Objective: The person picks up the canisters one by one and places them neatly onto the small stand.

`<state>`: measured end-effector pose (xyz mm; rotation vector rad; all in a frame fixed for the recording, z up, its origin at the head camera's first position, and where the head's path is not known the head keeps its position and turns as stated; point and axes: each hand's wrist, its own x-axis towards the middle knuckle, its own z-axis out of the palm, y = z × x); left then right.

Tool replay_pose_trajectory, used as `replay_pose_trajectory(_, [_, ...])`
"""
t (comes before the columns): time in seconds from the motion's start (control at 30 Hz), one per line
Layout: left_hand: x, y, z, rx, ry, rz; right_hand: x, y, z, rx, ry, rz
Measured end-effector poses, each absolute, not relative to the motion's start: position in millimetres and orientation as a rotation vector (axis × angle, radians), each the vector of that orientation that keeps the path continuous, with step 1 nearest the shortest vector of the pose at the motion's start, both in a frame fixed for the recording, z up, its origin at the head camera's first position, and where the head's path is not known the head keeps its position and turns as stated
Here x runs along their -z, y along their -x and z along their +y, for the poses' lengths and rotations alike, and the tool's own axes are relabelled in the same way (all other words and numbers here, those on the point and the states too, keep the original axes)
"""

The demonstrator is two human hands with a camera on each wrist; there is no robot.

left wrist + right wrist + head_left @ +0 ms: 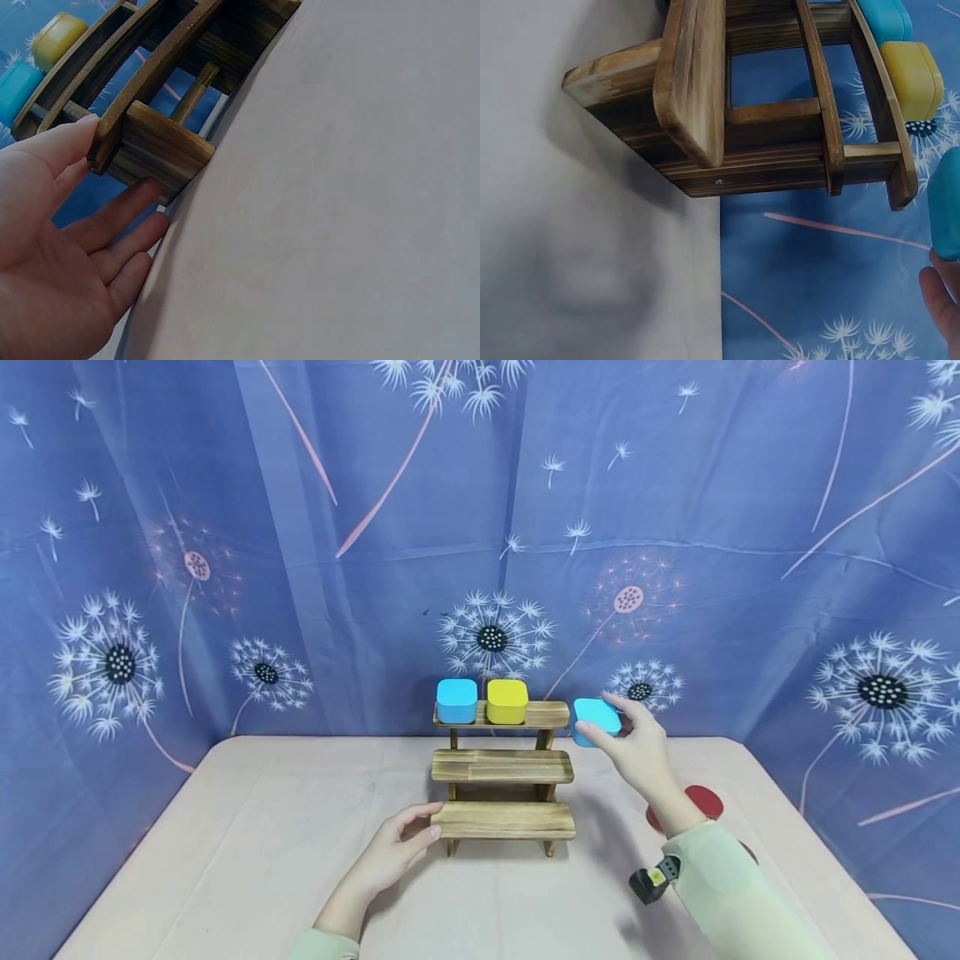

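My right hand (637,747) holds a blue rounded-square block (597,720) between thumb and fingers, in the air off the right end of the top step of a three-step wooden stand (502,766). Only the block's edge and some fingertips show in the right wrist view. A second blue block (457,702) and a yellow block (507,702) sit side by side on the top step, at its left and middle. Low on the left, my left hand (393,852) pinches the end of the bottom step with thumb and forefinger; its other fingers (135,244) extend loosely near the stand's leg.
A red round thing (703,802) lies on the pale-covered table (247,843) at the right, partly hidden by my right forearm. A small black device (648,883) is at my right wrist. Blue dandelion-patterned cloth (360,610) hangs behind and on both sides.
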<state>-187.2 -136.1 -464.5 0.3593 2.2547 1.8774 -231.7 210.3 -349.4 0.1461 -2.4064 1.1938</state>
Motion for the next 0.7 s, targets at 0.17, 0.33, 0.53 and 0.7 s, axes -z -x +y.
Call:
replay_pose_trajectory(0.17, [465,187,-136,-1.878,-0.359,2.256,348,235,206,-1.207,-0.155,-2.404])
replay_pose_trajectory(0.33, [466,187,-136,-1.876,-0.358,2.265,347,238,201,-1.219,-0.159,-2.405])
replay_pose_trajectory(0.53, [466,187,-136,-1.898,-0.349,2.231,346,241,196,-1.215,-0.168,-2.412])
replay_pose_trajectory(0.7, [466,188,-136,-1.902,-0.345,2.216,346,243,193,-1.202,-0.177,-2.418])
